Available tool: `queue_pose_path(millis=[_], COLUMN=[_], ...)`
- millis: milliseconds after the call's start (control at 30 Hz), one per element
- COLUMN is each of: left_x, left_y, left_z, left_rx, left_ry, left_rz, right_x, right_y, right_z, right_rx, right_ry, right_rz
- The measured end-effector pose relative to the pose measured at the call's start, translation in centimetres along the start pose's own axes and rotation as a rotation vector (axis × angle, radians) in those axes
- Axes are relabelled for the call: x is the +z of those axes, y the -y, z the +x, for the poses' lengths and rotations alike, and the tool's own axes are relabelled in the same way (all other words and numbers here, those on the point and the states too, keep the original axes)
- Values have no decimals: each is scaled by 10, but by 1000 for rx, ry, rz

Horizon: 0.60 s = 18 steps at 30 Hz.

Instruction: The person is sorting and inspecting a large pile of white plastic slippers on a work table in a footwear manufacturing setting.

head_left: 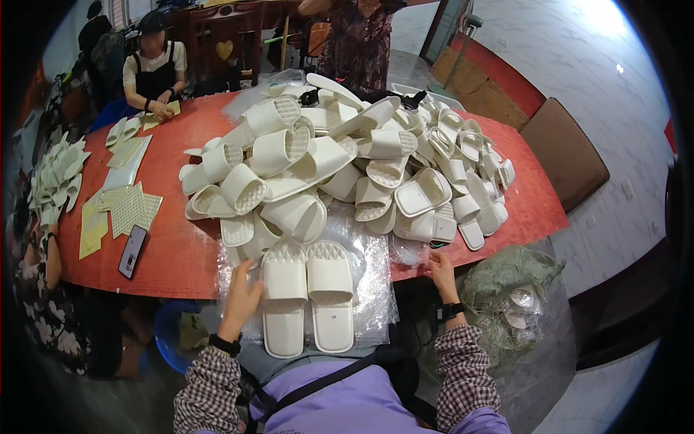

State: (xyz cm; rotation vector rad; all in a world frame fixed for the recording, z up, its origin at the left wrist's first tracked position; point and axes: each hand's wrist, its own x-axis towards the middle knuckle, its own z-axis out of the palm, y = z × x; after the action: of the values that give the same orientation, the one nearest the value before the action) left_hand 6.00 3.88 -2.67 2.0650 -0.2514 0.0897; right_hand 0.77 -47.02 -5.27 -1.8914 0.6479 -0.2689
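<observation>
A pair of off-white slide slippers (330, 286) lies side by side before me, toes away, on transparent plastic bags (372, 289) at the table's near edge. Just left of the pair, my left hand (243, 298) is open, its fingers stretched upward beside the left slipper. My right hand (442, 273) is farther right at the table edge, its fingers apart, close to some crumpled transparent plastic (409, 253). Nothing shows in either hand. Beyond the pair rises a large heap of similar slippers (289, 155).
The red table (181, 260) carries yellow patterned sheets (130, 210), a phone (132, 252) and a smaller slipper pile (58, 173) at left. A blue tub (173, 340) stands below. A green mesh sack (506, 296) is at right. Other people are around the table.
</observation>
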Motion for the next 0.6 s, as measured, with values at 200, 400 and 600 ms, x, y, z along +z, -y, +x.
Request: queue_pose_path(millis=[200,400,600], left_x=[14,39,53], left_y=[-43,-62,-78], left_z=[-46,-64,-68], left_rx=[102,125,379], left_ry=[110,176,327], left_rz=[207,453,674], right_x=[15,10,24], right_y=[-11,-8,-16], right_z=[0,-3,1], right_rx=[108,-20,-132], right_ry=[94,118,7], right_rz=[485,220,41])
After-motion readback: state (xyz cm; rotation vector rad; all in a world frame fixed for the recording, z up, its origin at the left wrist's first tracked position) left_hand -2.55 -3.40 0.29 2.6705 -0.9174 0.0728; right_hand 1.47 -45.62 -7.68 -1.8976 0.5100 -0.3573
